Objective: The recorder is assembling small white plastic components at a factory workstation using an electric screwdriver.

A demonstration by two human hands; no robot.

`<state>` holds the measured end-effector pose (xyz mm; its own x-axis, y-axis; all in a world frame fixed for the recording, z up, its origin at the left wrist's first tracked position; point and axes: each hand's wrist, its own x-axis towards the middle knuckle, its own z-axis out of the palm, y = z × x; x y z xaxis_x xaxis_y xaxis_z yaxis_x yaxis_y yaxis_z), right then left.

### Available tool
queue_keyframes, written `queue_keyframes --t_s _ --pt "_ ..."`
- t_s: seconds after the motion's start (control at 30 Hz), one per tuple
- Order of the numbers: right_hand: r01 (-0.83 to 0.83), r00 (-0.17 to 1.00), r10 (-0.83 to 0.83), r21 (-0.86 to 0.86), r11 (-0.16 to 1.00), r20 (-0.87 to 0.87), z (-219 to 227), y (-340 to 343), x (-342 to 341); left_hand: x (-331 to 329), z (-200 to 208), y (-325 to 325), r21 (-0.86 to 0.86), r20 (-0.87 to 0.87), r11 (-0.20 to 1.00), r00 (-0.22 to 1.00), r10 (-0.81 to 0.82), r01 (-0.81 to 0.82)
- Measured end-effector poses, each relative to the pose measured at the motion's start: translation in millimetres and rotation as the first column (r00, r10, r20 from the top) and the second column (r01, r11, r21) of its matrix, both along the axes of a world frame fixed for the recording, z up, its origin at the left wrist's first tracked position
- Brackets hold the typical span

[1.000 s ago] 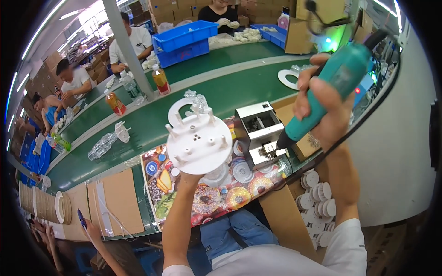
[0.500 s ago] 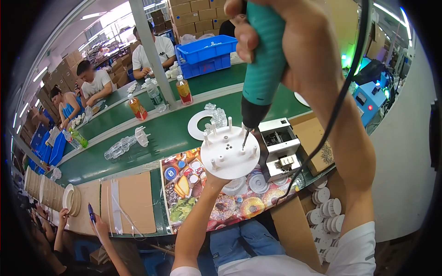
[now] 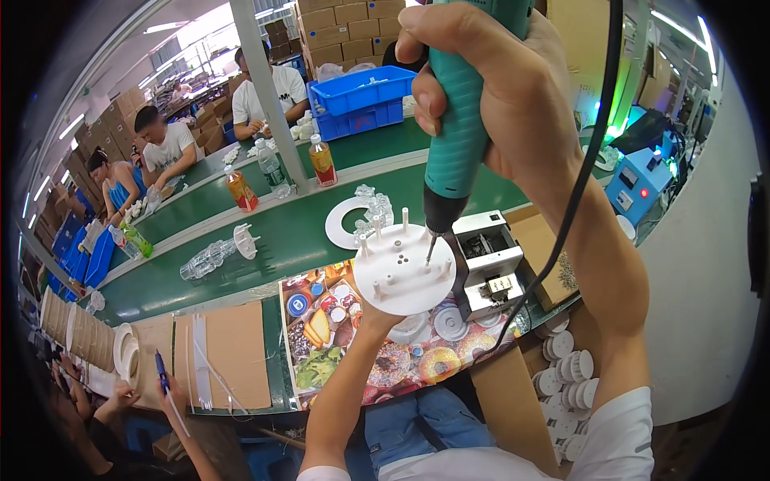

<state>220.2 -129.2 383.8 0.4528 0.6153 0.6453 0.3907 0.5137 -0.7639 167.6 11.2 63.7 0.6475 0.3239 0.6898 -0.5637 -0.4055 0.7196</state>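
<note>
My right hand (image 3: 521, 88) is wrapped round a teal electric screwdriver (image 3: 455, 128), held upright with its black nose downward. The bit meets the face of a round white plastic disc (image 3: 401, 298), right of the disc's middle. Several thin white posts and a few small dark holes mark that face. From below, my left hand (image 3: 380, 319) supports the disc at its near edge; most of its fingers are hidden under it. The screwdriver's black cord (image 3: 589, 160) hangs in front of my right forearm.
Right of the disc stands a white screw-feeder machine (image 3: 485, 248), beside a cardboard box of screws (image 3: 565, 276). A white ring (image 3: 337, 220) and clear plastic parts (image 3: 377, 208) lie behind. White discs (image 3: 573, 366) fill a carton below. At left, a co-worker's hand (image 3: 172, 394) holds a blue pen-like tool (image 3: 162, 373).
The disc has shifted slightly right and down, with the bit still at it. My right hand has come a little lower. A co-worker's other hand has dropped beside the stacked rings at left.
</note>
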Motion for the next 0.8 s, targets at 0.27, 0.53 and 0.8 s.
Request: queue_keyframes --t_s 0.27,0.53,0.8 --pt "-0.030 0.999 0.030 -0.005 1.000 0.043 -2 1 2 3 -4 -2 -0.265 0.063 0.947 0.984 -0.169 0.179" --pt "-0.029 0.995 0.036 -0.087 0.996 0.088 -2 1 0 -2 -21 -9 -0.297 0.003 0.945 0.990 -0.142 0.137" --pt "-0.038 0.998 0.041 -0.066 0.997 0.046 -8 8 6 -7 -29 -9 -0.211 -0.129 0.977 0.991 -0.027 -0.001"
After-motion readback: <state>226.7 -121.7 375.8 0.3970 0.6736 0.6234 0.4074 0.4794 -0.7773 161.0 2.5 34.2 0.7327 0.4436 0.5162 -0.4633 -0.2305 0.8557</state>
